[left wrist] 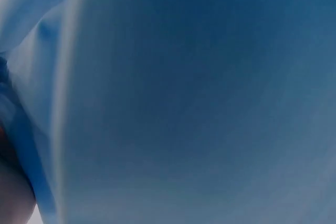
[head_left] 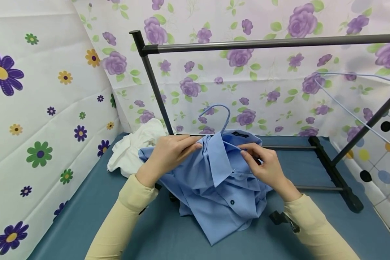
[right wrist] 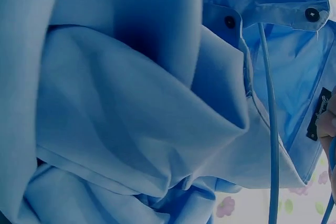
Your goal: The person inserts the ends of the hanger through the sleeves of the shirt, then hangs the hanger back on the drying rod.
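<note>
Blue shirt [head_left: 211,191], crumpled on the table [head_left: 74,234], its front panels falling towards 6 o'clock; clock positions are taken from the shirt's middle in the head view. At 10 o'clock the left hand [head_left: 170,151] pinches bunched cloth beside the collar [head_left: 219,159]; whether hanger wire lies within that pinch cannot be told, the left wrist view being filled with blurred fabric. At 2 o'clock the right hand [head_left: 266,162] pinches one arm of the blue hanger [head_left: 228,117] between thumb and finger. The hook stands at 12 o'clock above the collar, and the right wrist view shows wire crossing the gaping neck. Principal risk: the exposed arm may pass outside the shoulder or catch the collar edge, since folds obscure its path. Should the left pinch loosen, the cloth's weight could drag that shoulder off and tilt the hook. Farther off at 10 o'clock, the white cloth [head_left: 130,148] lies close enough to be swept along by a wide pull. Beyond, the rack's top bar [head_left: 263,44] runs from 11 to 2 o'clock; a careless lift could knock it.
</note>
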{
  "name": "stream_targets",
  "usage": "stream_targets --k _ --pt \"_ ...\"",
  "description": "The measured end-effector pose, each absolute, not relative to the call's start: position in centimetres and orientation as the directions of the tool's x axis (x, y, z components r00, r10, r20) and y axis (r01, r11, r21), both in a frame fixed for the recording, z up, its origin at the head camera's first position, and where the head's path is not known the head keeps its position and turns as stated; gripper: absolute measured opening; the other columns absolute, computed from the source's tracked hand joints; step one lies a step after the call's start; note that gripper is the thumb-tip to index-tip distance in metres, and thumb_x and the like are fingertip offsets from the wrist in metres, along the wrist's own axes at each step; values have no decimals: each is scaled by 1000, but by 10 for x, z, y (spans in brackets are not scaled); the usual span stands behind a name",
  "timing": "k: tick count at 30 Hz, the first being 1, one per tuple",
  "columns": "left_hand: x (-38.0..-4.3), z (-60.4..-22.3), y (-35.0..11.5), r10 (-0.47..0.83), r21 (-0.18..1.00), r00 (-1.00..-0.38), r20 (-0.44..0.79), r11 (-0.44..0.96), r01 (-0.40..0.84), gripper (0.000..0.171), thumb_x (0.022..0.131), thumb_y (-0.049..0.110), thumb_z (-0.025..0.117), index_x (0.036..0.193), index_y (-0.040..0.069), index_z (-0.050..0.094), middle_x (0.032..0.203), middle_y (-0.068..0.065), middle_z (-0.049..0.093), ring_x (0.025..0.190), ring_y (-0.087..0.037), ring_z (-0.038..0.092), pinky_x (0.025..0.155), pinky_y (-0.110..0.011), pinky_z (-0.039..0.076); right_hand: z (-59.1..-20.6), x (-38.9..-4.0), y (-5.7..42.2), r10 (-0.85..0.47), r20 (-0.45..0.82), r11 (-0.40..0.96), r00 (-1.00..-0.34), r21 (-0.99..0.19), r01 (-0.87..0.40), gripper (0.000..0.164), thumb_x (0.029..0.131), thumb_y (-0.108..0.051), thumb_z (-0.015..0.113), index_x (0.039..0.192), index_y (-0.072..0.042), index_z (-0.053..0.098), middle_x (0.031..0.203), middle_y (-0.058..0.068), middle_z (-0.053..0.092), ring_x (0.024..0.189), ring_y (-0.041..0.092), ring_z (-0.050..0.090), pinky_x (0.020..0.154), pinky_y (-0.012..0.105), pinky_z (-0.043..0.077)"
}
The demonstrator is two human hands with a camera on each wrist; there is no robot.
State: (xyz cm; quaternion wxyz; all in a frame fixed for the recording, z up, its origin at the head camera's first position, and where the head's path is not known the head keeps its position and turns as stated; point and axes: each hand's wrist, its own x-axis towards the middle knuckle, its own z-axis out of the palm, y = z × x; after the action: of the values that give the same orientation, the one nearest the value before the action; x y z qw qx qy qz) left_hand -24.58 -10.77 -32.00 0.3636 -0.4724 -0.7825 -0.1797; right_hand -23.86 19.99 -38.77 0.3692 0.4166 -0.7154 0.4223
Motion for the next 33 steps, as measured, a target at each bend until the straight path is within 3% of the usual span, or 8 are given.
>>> stream_targets --k 5,8,16,21,26,33 --pt "-247 -320 -114 608 -67 -311 730 517 853 52 107 47 41 116 9 75 99 -6 76 80 -22 73 70 -37 58 -390 -238 201 -277 881 285 -384 -307 -908 33 105 -26 57 105 3 72 65 -8 50 51 -2 34 43 21 27" --pt "-246 -319 -119 599 -83 -312 738 539 838 51 106 49 44 117 10 75 98 -5 76 80 -22 73 70 -38 58 -391 -237 201 -273 881 281 -386 -310 -908 33 105 -27 56 105 3 71 65 -8 50 51 -2 33 42 24 27" --pt "-245 -314 -139 574 -99 -334 748 594 798 58 101 59 47 117 10 74 84 -6 72 71 -23 68 64 -41 55 -389 -237 202 -267 885 275 -381 -309 -910 33 105 -27 56 105 2 72 63 -8 49 52 -3 32 46 17 25" --pt "-246 -311 -157 580 -86 -376 723 615 784 59 96 63 53 114 11 76 83 -5 71 70 -22 65 63 -40 53 -388 -237 204 -259 886 271 -384 -315 -910 32 105 -25 58 106 4 71 64 -7 50 52 -2 32 44 20 25" --pt "-250 -314 -174 593 -81 -410 693 629 773 64 96 67 48 106 11 78 86 -5 74 74 -23 68 65 -42 55 -388 -236 205 -253 884 273 -392 -323 -906 23 103 -17 60 107 2 72 64 -7 51 52 -2 33 44 20 25" --pt "-258 -326 -182 595 -22 -446 668 616 788 59 100 62 44 97 15 78 83 -2 76 62 -17 68 54 -35 50 -388 -238 207 -258 886 270 -385 -316 -909 22 102 -16 61 107 2 72 63 -7 52 51 -2 34 45 19 26"
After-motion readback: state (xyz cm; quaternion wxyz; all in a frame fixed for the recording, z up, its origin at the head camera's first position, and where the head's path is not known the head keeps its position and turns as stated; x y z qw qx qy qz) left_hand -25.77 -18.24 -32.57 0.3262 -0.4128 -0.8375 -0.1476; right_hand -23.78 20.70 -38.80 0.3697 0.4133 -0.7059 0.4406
